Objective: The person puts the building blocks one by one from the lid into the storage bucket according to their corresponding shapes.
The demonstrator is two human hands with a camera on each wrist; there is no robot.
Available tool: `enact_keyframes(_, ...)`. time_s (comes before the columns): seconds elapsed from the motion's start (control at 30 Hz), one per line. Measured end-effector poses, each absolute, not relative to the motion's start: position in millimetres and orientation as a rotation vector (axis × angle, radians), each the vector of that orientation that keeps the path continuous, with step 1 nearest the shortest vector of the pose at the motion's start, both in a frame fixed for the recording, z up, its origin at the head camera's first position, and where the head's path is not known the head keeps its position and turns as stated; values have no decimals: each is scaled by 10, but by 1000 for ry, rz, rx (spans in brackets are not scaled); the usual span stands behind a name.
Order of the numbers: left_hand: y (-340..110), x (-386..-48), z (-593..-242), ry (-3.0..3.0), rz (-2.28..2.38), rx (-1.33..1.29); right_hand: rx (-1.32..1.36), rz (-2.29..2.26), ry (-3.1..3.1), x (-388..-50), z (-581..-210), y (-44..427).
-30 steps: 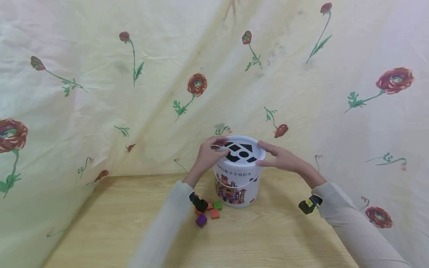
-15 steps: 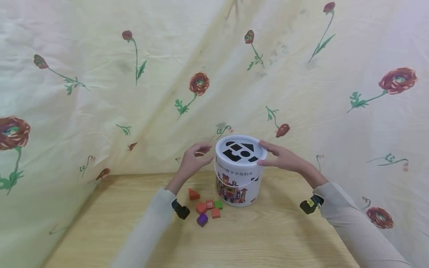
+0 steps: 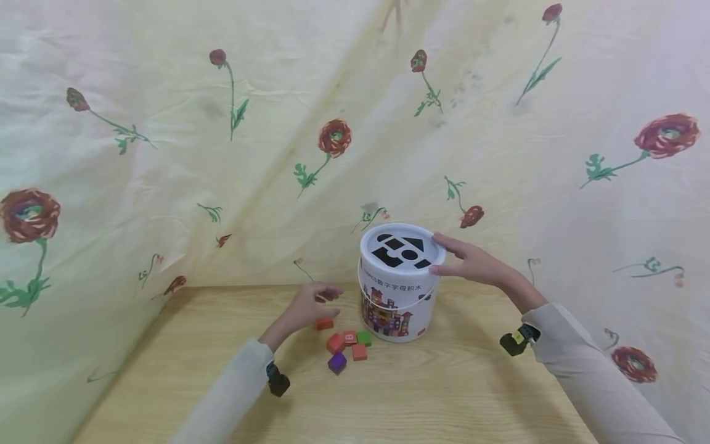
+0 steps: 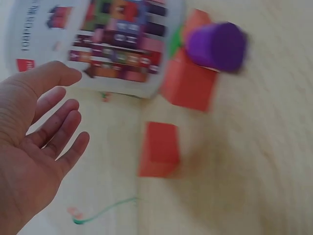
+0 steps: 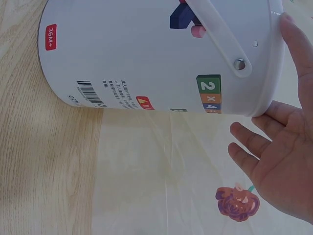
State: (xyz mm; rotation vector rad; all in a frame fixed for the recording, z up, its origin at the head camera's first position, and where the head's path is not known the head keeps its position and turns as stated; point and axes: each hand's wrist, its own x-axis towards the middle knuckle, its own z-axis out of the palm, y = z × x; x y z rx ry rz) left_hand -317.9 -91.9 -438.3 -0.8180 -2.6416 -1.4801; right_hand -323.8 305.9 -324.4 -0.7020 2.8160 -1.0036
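Head: bucket [image 3: 396, 296] touching right hand [image 3: 471, 264], red block [image 3: 324, 324] near left hand [image 3: 302, 307].

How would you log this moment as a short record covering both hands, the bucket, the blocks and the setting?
Left hand: holding nothing, near a red block
Right hand: thumb and fingertips touching the lid's rim
Bucket: white, printed, upright
Lid: on the bucket, with dark shapes
Other blocks: beside the bucket; three reddish, one green block, one purple block
Table: pale wood
Backdrop: floral cloth
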Motion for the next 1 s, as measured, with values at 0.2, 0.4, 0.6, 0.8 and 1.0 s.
enact_keyframes(0.2,-979,-3112,-4553,-2814,-1372,-922,-703,-1006,2815,-3233,-3252,3070)
enact_keyframes(0.4,-1014,-3092,-4644,-2940,-1250,-1011,-695,-1010,2814,-3228,-3249,3072)
enact_keyframes(0.6,-1011,-3068,-4687,-3023,-1194,-1032,-683,-1014,2810,-3221,-3254,3079)
enact_keyframes(0.8,-966,-3042,-4711,-3052,-1181,-1052,-682,-1024,2802,-3221,-3249,3076)
enact_keyframes(1.0,-945,-3039,-4717,-3049,-1160,-1072,-683,-1021,2804,-3226,-3244,3066)
